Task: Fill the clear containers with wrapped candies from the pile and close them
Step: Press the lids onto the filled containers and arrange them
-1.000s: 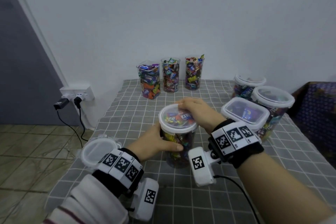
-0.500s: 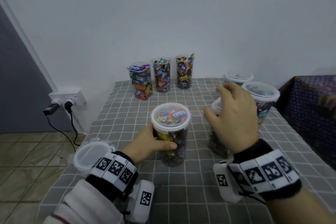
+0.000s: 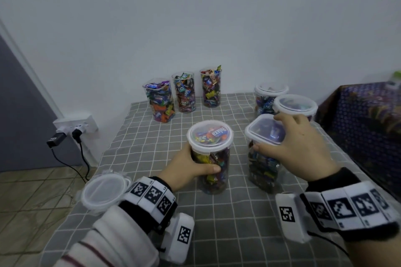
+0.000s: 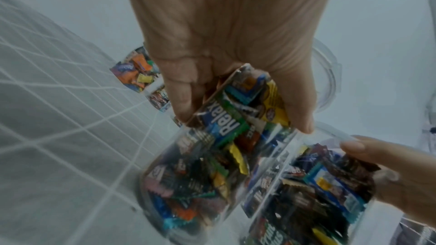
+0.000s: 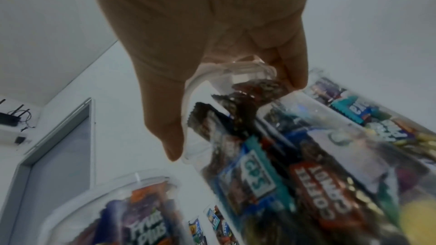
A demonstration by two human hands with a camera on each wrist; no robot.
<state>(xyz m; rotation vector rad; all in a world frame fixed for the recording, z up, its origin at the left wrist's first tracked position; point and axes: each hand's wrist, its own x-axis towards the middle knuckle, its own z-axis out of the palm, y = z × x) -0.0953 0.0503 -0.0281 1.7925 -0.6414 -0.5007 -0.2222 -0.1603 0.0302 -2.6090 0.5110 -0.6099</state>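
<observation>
Here the round container [image 3: 211, 158] stands near the middle of the gray checked tablecloth [image 3: 134, 136], a tall clear cylinder packed with wrapped candies in blue, yellow, orange and green, its white-rimmed lid [image 3: 210, 136] seated on top with a wrapper showing through. Just to its right stands the square container [image 3: 263, 165], equally full, with a rounded-square lid [image 3: 263, 131] on it. Three uncovered candy-filled cups [image 3: 184, 93] line the back edge by the wall, and two more lidded containers [image 3: 282, 102] sit behind the square one. A spare lid [image 3: 104, 191] lies at the tablecloth's left edge.

Whether either lid is fully pressed home cannot be told. The right palm hides the square lid's near-right corner, and the wrist views are blurred low down, so most wrapper print is unreadable. The containers at the back right are partly covered by the right hand.

The left hand [image 3: 191, 169] wraps around the round container's side below the lid, thumb across the front and fingers behind. The right hand [image 3: 299, 147] arches over the square container's lid, thumb [image 5: 172, 133] against the rim's near side and fingers curled over the far edge, gripping the top.
</observation>
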